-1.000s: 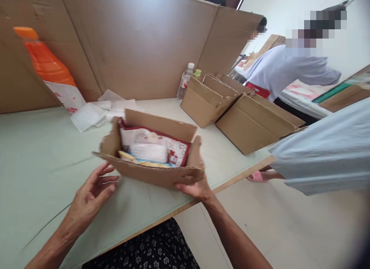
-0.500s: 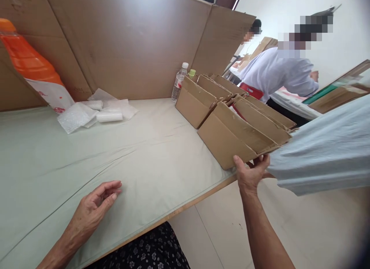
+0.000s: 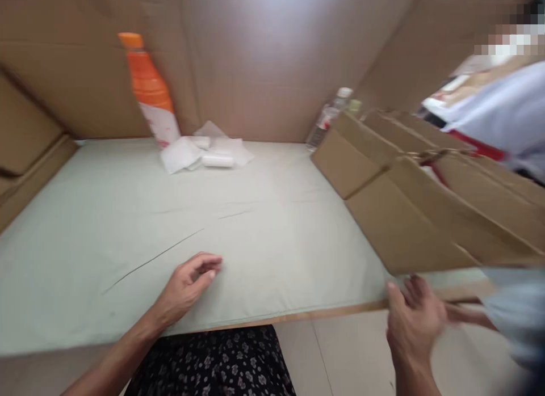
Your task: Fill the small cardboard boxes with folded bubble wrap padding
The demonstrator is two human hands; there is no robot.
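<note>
My left hand (image 3: 187, 285) rests on the pale green table cover (image 3: 179, 214), fingers loosely curled and holding nothing. My right hand (image 3: 415, 314) hovers just off the table's front edge, fingers apart, just below the near corner of a brown cardboard box (image 3: 409, 231) that sits at the table's right end. It does not grip the box. A second cardboard box (image 3: 349, 158) stands behind the first. The picture is blurred by motion.
An orange bottle with a white label (image 3: 151, 92) stands at the back by the cardboard wall (image 3: 264, 61). White foam wrap pieces (image 3: 200, 153) lie beside it. A clear water bottle (image 3: 327, 117) stands behind the boxes. A person in a pale shirt (image 3: 506, 109) is at the right.
The filled box went from in front of me to the right end of the table, and my right hand has let go of it. The view has swung left.
</note>
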